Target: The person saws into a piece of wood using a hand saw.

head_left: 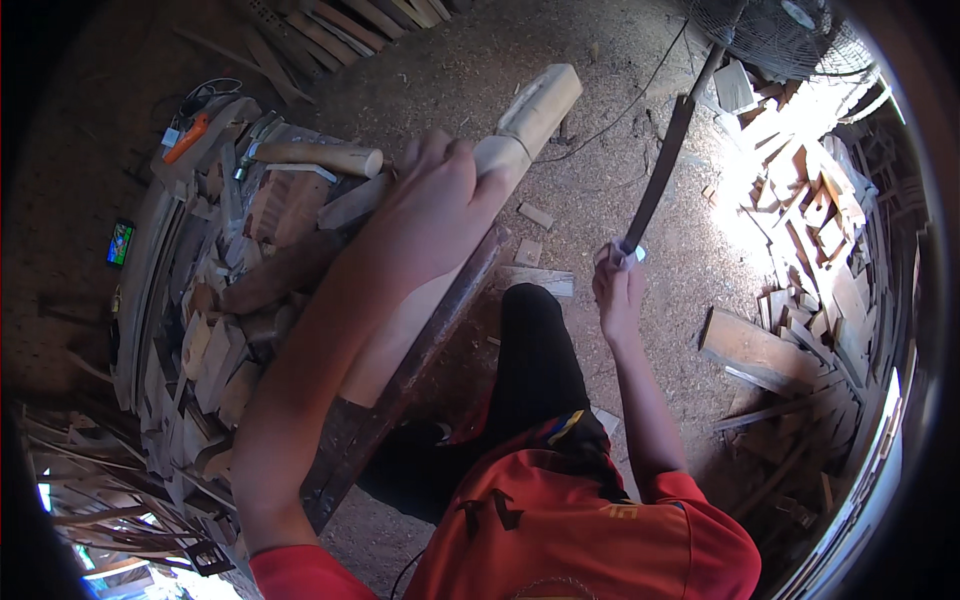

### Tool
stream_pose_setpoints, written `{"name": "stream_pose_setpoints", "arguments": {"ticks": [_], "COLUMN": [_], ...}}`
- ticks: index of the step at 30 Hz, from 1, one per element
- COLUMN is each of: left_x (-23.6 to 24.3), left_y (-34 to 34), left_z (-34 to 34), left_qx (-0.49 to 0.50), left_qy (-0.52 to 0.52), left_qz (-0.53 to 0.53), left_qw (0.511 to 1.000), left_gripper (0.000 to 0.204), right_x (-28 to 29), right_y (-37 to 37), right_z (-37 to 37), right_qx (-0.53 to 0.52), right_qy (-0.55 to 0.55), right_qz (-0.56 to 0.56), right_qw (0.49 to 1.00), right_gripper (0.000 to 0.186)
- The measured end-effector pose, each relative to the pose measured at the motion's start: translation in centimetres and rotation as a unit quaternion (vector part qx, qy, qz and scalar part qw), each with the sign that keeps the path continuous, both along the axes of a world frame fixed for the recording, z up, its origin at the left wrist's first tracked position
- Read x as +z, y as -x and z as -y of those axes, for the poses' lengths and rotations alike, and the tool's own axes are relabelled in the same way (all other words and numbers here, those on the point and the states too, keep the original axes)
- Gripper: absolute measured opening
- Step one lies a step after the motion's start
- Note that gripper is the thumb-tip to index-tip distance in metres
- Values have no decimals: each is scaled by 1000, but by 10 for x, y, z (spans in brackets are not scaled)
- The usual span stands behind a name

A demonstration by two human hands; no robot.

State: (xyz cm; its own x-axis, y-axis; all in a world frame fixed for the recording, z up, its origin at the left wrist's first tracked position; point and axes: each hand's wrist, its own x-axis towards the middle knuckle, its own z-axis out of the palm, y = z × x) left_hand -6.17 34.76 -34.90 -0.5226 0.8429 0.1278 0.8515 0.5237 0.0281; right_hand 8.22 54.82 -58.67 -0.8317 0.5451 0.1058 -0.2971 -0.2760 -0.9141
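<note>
While the left hand (440, 205) clasps a pale shaped wooden piece (540, 105), the right hand (620, 285) grips a long dark flat tool (665, 165).

Wooden piece: laid slantwise along the surface (435, 345), far end jutting past it, middle partly hidden by the left hand and forearm; tool: held off to the right, well apart from it. Crowding the surface at left: wood blocks (290, 205), a wooden-handled hammer (315, 157), an orange-handled item (187, 138). On the floor (640, 400): loose offcuts (535, 215) near the knee; heaped scrap wood (840, 290), right; wire-caged fan (800, 40), upper right; thin dark cord (650, 85), trailing across.
</note>
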Motion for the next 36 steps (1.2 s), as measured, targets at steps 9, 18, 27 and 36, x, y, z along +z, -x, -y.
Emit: {"name": "stream_pose_setpoints", "arguments": {"ticks": [9, 18, 27, 36], "left_x": [-21, -27, -24, -28], "left_y": [-1, 6, 9, 10], "left_z": [-8, -10, -8, -8], "left_qx": [67, 127, 123, 99], "left_qy": [-184, -137, -125, -146], "left_qz": [67, 207, 253, 220], "left_qw": [978, 960, 951, 960], "left_gripper": [43, 51, 43, 42], "right_x": [53, 104, 62, 68], "right_y": [27, 68, 68, 72], "right_z": [30, 31, 27, 22], "right_qx": [49, 36, 12, 33], "right_qy": [-129, -302, -376, -385], "right_qz": [75, 115, 88, 116], "right_qw": [988, 946, 922, 915], "right_gripper": [24, 27, 19, 18]}}
